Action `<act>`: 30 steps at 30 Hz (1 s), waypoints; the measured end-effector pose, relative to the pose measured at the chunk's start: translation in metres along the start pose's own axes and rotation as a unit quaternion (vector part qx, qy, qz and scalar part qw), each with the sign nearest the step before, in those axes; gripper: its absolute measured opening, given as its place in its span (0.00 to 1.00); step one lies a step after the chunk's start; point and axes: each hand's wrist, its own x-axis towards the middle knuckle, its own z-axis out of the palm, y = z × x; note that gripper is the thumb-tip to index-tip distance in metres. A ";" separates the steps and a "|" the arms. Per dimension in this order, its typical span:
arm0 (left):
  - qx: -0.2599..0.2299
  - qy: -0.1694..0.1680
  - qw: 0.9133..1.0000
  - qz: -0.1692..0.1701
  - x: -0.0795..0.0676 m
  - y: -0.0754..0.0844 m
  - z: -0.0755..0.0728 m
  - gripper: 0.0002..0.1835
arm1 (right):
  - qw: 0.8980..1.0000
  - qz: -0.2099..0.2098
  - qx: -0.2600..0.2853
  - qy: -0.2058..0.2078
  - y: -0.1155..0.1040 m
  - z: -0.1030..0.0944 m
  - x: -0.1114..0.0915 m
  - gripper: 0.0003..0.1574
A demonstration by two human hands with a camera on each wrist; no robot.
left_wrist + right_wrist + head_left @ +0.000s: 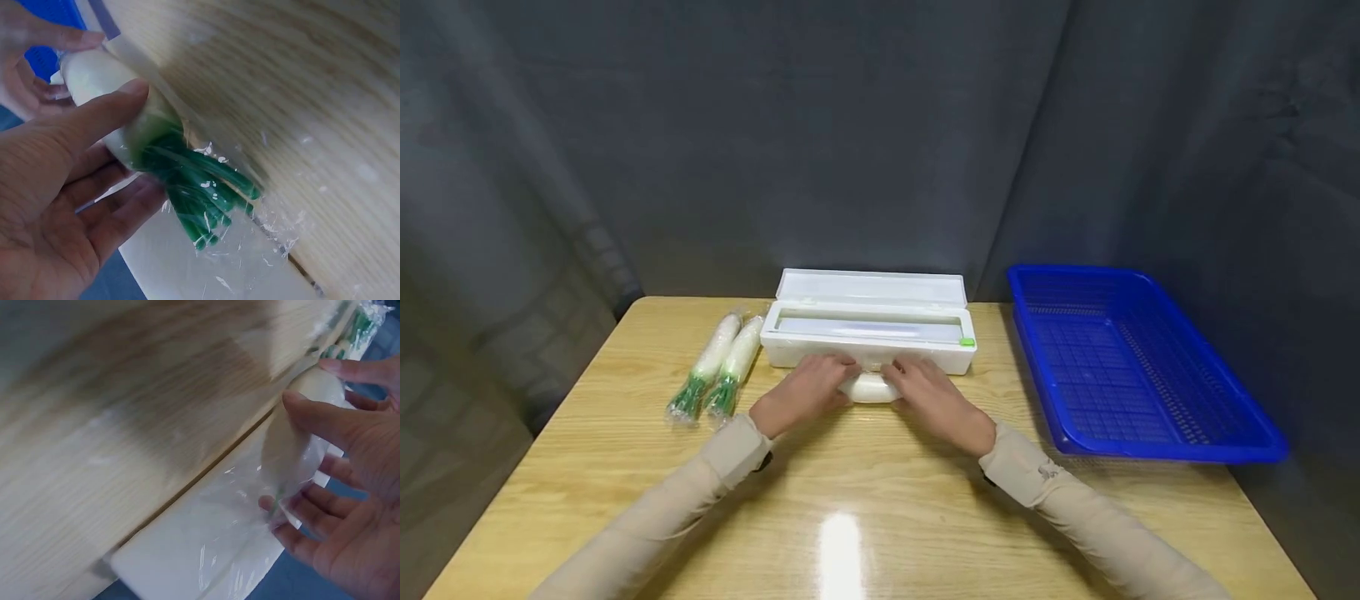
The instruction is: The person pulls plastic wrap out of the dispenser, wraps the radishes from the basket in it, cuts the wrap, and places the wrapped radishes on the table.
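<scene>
A white radish point(870, 388) with cut green stems lies crosswise in front of a white cling film dispenser point(805, 350), whose lid stands raised. My left hand point(811, 386) grips the radish near its stem end, thumb on top and fingers beneath. Toward the other end, my right hand point(934, 395) holds it with the thumb over the top and the fingers curled below. Clear film point(234, 550) clings round the radish and stretches over the dispenser's white front in the right wrist view. Loose film also surrounds the green stems point(200, 187) in the left wrist view.
Two film-wrapped radishes point(745, 346) lie side by side left of the dispenser. A blue plastic basket point(1052, 408) stands at the table's right side. A green slider point(967, 342) sits at the dispenser's right end. Dark curtain point(880, 142) hangs behind the wooden table point(775, 517).
</scene>
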 end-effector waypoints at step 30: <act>0.015 0.115 0.993 0.013 -0.034 -0.012 0.022 0.21 | 0.999 0.030 0.013 0.017 0.012 -0.009 -0.006 0.16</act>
